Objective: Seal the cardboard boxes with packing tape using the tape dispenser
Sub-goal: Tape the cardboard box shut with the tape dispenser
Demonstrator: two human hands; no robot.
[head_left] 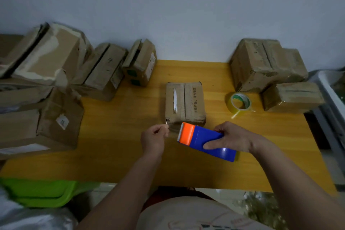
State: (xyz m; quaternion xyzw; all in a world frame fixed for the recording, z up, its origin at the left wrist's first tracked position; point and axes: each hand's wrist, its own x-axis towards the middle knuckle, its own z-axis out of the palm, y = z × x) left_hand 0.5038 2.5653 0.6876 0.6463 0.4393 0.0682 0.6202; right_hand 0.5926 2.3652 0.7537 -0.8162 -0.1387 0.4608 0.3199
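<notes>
Gripping the blue tape dispenser [207, 142] in the right hand [233, 139], the person is holding it just above the yellow desk [115, 155], thumb lying flat across its side and the other fingers [217, 129] curling over its far edge. Its orange toothed end is pointing toward the left hand [154, 137], which is sitting just beside it, fingers pinching something thin at their tips, most likely the loose end of clear tape, though it is too faint to tell for sure. Just beyond both sets of fingertips a small cardboard box [184, 103] is lying on the desk, flaps closed, its near edge almost touching the dispenser's orange end. Farther off past the right hand's fingers, a roll of clear tape [239, 102] is standing tilted on the desk, near a cluster of taped boxes [267, 67] against the wall. Well out beyond the left hand's fingers, a crowd of worn boxes [56, 80] is piling along the desk's far left side. A green plastic bin [43, 192] is sitting below the desk's near edge.
</notes>
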